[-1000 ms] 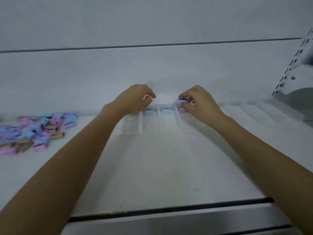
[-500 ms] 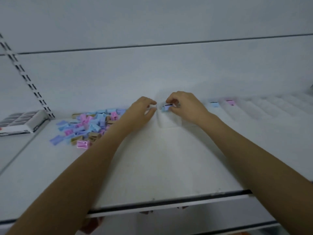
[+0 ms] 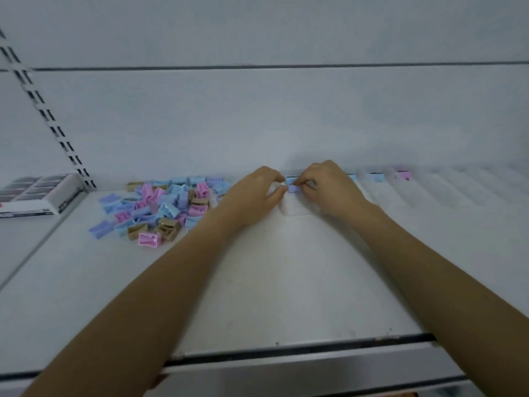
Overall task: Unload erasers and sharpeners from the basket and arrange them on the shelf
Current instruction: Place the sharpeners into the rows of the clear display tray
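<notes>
White shelf (image 3: 257,296), flat, with a dark strip along the front edge. Left of centre, toward the back: loose heap of sharpeners (image 3: 160,207) in blue, lilac, pink and tan, lying every way. Back right: clear dividers (image 3: 446,190) forming narrow front-to-back lanes, blurred, possibly a single tray. Blue sharpener (image 3: 376,176) and pink sharpener (image 3: 404,175) sit at the back of separate lanes. Leftmost lane: lilac sharpener (image 3: 292,188), pinched by the right hand (image 3: 326,187). Far left, past a seam: grey-and-white box (image 3: 34,196), lying flat.
</notes>
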The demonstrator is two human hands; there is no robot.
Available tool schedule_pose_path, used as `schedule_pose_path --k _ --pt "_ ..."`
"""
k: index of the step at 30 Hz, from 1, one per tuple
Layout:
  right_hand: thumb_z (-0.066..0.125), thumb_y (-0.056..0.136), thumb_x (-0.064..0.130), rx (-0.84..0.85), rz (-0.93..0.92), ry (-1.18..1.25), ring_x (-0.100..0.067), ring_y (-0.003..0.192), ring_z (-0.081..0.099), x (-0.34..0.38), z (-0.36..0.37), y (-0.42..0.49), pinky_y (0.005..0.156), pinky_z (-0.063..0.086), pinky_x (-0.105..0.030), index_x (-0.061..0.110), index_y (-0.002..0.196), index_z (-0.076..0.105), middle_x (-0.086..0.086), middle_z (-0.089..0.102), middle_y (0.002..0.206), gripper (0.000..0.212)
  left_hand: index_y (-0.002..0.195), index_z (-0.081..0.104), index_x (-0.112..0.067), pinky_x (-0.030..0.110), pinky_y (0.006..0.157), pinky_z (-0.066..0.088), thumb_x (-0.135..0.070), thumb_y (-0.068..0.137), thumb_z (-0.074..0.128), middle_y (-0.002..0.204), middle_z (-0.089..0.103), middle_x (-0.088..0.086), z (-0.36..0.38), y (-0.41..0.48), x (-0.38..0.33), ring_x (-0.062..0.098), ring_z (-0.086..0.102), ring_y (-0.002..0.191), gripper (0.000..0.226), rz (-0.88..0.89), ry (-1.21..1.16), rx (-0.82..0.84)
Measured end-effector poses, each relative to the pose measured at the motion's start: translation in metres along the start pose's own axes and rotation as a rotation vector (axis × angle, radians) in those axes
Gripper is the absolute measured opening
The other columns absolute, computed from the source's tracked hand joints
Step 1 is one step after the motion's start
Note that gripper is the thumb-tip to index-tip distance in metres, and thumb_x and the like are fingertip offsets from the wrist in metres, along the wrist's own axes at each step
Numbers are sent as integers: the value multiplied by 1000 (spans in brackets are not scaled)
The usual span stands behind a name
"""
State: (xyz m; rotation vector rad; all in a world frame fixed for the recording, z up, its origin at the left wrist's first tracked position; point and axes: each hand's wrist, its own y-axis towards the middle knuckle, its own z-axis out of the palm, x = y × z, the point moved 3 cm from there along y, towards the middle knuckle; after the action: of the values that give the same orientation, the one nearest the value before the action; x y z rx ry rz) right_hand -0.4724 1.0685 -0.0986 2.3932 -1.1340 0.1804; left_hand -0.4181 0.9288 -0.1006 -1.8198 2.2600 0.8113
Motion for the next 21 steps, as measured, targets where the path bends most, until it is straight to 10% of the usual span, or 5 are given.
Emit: schedule_pose_path --k 16,21 --pt "52 91 12 -17 -169 67 -24 109 49 32 -13 -5 83 29 -21 11 115 62 -5 62 116 26 124 54 -11 22 95 31 -20 96 43 127 55 7 -45 -20 0 21 50 117 31 -9 162 -92" --pt "54 89 12 96 -297 131 -14 88 55 90 -5 7 76 35 -19 11 111 62 -3 64 108 23 121 55 -12 27 94 36 -16 96 41 124 57 8 -110 -58 46 21 52 111 28 -102 305 10"
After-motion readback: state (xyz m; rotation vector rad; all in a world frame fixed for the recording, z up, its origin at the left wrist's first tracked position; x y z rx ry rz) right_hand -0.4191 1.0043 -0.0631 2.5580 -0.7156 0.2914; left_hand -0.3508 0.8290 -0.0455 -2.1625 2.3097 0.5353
